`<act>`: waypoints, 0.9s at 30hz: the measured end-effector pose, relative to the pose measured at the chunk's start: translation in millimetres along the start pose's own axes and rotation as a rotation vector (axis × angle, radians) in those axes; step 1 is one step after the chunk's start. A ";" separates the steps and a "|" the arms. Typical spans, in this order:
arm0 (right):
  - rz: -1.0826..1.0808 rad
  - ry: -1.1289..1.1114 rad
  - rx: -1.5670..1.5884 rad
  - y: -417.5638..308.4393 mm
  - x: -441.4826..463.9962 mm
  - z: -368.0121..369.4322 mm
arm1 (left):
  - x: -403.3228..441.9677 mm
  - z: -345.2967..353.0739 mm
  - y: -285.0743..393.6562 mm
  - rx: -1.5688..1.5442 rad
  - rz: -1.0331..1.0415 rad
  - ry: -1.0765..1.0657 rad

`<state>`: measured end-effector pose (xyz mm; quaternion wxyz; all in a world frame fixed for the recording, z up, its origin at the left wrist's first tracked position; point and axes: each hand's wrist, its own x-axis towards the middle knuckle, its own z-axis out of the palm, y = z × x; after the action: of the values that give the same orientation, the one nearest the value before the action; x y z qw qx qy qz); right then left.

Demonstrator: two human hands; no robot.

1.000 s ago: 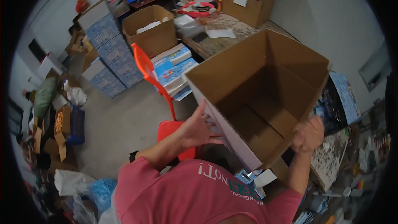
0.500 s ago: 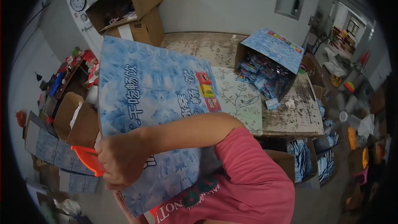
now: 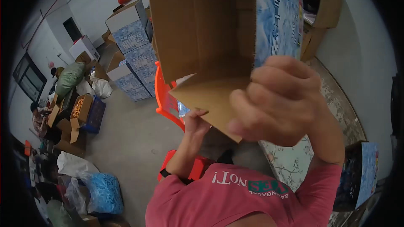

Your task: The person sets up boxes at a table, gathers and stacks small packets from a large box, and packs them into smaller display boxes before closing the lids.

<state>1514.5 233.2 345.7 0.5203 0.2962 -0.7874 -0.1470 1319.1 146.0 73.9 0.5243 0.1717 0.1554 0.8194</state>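
A large cardboard box [image 3: 202,29] with blue ice-patterned print on its outer side is held up before me, its open mouth and brown inside facing me. One brown flap [image 3: 210,101] hangs at its lower edge. My left hand [image 3: 197,121], below a dark wristband, is closed on that flap. My right hand [image 3: 282,101] is a fist, slightly blurred, in front of the box's lower right edge. Whatever those fingers hold is hidden from view. Behind the flap is an orange plastic chair [image 3: 162,90], partly covered by the box.
Blue-printed cartons [image 3: 134,46] are stacked ahead on the left. A patterned tabletop [image 3: 290,159] lies to my right, with another printed box [image 3: 366,176] on it. Bags and a blue crate [image 3: 96,115] stand on the left floor, where a person [image 3: 40,122] sits. A red stool [image 3: 198,168] is close to me.
My view has swung left. The box has turned from its printed side to its open mouth. My right hand has moved from the box's lower left to its right side, and my left hand now shows.
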 end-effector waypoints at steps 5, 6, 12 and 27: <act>0.242 -0.330 -0.237 37.1 -93.6 -33.0 | 103.2 14.9 48.9 0.042 0.294 0.086; 0.315 -0.360 -0.270 27.9 -117.6 -38.0 | 129.4 -30.8 64.6 -0.013 0.239 -0.170; 0.701 -0.486 -0.310 16.1 -154.1 -36.8 | 239.8 -46.5 173.5 0.158 0.332 0.089; 2.005 -0.714 -0.398 -211.1 -385.5 -16.0 | 302.0 5.0 -60.8 0.721 -0.384 -0.006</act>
<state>1704.3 308.2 -43.8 0.1830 -0.6323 -0.7392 0.1422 1252.2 446.4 87.7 0.5744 0.3147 0.4605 0.5992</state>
